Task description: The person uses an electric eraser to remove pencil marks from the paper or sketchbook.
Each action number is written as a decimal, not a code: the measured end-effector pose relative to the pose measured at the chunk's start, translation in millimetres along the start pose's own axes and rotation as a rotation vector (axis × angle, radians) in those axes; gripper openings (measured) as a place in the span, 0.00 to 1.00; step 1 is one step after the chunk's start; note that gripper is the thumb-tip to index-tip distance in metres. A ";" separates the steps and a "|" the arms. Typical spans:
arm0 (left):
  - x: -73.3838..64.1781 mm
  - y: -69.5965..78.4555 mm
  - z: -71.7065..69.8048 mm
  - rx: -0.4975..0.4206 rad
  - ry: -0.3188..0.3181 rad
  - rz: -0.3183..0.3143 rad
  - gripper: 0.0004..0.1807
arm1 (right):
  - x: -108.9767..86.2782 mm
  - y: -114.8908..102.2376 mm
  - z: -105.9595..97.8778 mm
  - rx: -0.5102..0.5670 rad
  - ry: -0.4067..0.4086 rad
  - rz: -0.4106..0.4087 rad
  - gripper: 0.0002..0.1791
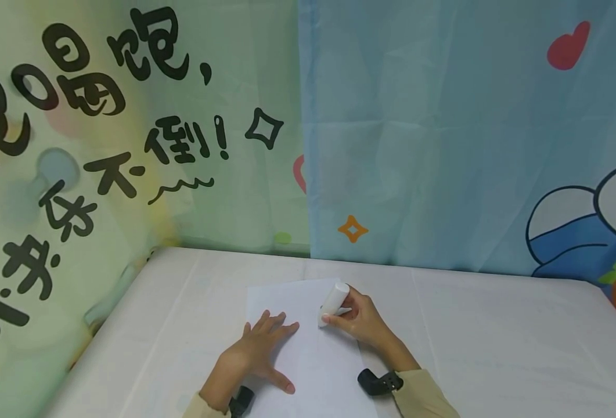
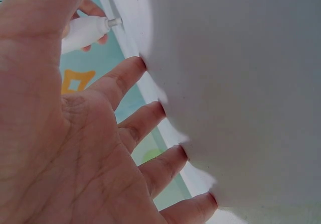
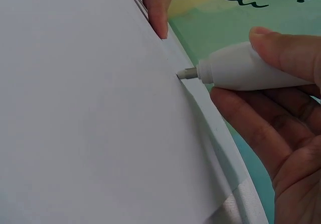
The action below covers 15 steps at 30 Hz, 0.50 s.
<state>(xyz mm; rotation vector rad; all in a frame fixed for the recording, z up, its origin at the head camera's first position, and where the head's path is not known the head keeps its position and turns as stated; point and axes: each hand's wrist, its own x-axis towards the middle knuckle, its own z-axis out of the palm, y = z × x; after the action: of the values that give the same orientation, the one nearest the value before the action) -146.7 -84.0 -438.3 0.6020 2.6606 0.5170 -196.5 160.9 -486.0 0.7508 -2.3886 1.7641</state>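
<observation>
A sheet of white paper (image 1: 323, 366) lies on the white-covered table. My left hand (image 1: 263, 351) rests on its left side with fingers spread, and the left wrist view shows the fingertips (image 2: 175, 156) against the sheet. Over the upper right part of the paper, my right hand (image 1: 364, 320) grips a thick white pen-shaped tool (image 1: 335, 299) between thumb and fingers. The tool is tilted, its blunt end up. In the right wrist view its stepped neck ends in a narrow metal tip (image 3: 188, 73), right at the paper's surface.
The white table (image 1: 496, 348) stretches out on both sides of the paper. Behind it hang a green cloth (image 1: 234, 215) with black lettering and a blue cloth (image 1: 433, 174) with printed pictures. Each wrist wears a black strapped device (image 1: 378, 383).
</observation>
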 end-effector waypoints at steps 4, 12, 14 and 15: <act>0.4 -1.3 1.1 -0.010 0.002 0.001 0.58 | 0.7 1.7 0.9 -0.009 0.031 0.018 0.23; 1.3 -2.9 2.2 -0.007 0.006 0.002 0.58 | 0.5 1.5 0.3 -0.021 0.040 0.029 0.22; 1.4 -3.1 2.2 -0.004 0.009 0.005 0.58 | 0.7 1.3 0.4 -0.021 0.037 0.036 0.22; 1.5 -3.0 2.1 -0.003 0.010 0.006 0.58 | 0.8 1.2 0.5 -0.021 0.034 0.040 0.23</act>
<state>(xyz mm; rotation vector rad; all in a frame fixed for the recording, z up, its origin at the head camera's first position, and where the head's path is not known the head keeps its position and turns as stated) -148.0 -85.3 -441.8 0.6078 2.6678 0.5263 -197.6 160.4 -486.9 0.6690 -2.4126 1.7491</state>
